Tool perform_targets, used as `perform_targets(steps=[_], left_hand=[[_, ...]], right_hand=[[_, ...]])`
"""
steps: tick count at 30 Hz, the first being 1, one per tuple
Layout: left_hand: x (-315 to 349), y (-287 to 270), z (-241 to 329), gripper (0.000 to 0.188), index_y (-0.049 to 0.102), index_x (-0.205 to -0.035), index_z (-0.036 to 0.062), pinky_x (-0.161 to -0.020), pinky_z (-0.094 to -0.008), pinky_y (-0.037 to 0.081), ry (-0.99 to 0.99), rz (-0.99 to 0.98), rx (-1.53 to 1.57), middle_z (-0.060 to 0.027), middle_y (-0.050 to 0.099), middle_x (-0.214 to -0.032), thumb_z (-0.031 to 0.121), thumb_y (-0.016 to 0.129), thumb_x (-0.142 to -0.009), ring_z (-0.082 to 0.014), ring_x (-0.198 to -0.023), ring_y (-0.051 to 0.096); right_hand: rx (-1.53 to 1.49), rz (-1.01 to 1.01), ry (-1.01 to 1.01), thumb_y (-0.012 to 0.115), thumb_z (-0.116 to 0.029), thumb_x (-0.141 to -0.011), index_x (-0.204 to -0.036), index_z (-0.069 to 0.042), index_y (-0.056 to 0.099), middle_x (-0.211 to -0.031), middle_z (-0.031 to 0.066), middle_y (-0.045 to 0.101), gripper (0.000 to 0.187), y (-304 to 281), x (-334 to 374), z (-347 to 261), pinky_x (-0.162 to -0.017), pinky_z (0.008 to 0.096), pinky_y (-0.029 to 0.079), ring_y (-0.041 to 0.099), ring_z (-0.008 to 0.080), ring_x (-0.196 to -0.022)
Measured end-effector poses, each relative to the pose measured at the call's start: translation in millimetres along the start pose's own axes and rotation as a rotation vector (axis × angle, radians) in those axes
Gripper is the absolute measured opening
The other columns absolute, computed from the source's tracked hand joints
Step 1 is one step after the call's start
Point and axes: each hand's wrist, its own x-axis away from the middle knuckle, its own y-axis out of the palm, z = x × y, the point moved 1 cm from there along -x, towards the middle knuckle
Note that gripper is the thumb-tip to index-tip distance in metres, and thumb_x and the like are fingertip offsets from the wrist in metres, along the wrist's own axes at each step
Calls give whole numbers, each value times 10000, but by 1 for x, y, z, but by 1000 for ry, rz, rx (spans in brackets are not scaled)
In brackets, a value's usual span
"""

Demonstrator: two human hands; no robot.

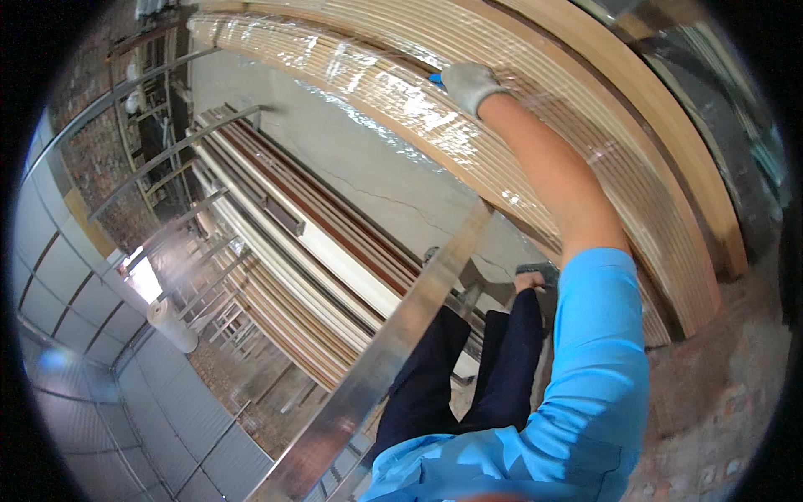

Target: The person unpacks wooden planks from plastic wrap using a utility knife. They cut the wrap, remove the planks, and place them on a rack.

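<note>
Clear plastic film (418, 107) covers a long bundle of ribbed, wood-coloured panels (495, 173), catching bright glare along its upper face. The bundle runs beside a pale, cracked floor (318, 138), its far end at the upper left and its near end at the right; what carries it is hidden. A second ribbed stack (577, 50) lies along its other side. The right hand (470, 88), in a pale glove, rests over the line between the two and appears closed around a small blue object (436, 79), of which only one end pokes out, too little to tell its kind. The left hand is out of view, so I cannot tell its state. A bright blue sleeve (598, 301) ends above the bare right forearm, and dark trousers (506, 368) show below. A shiny metal bar (393, 335) slants past the legs. Across the floor, white, brown and beige strips (335, 251) lie stacked on metal rack arms (167, 151), with a pale roll (173, 326) standing beyond them.
</note>
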Motion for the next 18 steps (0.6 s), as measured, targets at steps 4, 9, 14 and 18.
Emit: perform_targets(steps=[4, 9, 14, 18], left_hand=[[-5, -13, -4, 146, 578, -958, 110, -689, -346, 458, -63, -86, 234, -25, 542, -853, 253, 554, -964, -189, -786, 540], [-9, -24, -19, 129, 595, -948, 150, -713, -372, 465, 234, -90, -84, -25, 553, -847, 260, 532, -977, -201, -838, 566], [-23, -35, -25, 142, 609, -878, 173, -689, -373, 484, 290, -163, -196, -29, 580, -763, 299, 569, -929, -209, -772, 610], [-29, -34, -22, 151, 612, -886, 166, -658, -376, 492, 172, -105, -43, -34, 612, -751, 314, 584, -901, -206, -734, 622]], right_hand=[[-11, -64, 16, 580, -65, -915, -980, -12, 745, -921, 189, 748, 185, 12, 109, 46, -703, 463, 603, 751, 334, -868], [58, -76, 71, 598, -53, -898, -1069, -3, 653, -832, 189, 726, 186, 41, 243, 98, -665, 440, 604, 749, 334, -830], [-39, -95, 157, 520, -71, -951, -1186, -66, 587, -942, 197, 697, 245, 69, 338, 133, -723, 475, 593, 723, 366, -853], [69, -217, 289, 502, -79, -959, -1189, -94, 591, -982, 202, 706, 247, 63, 427, 163, -727, 470, 592, 726, 364, -877]])
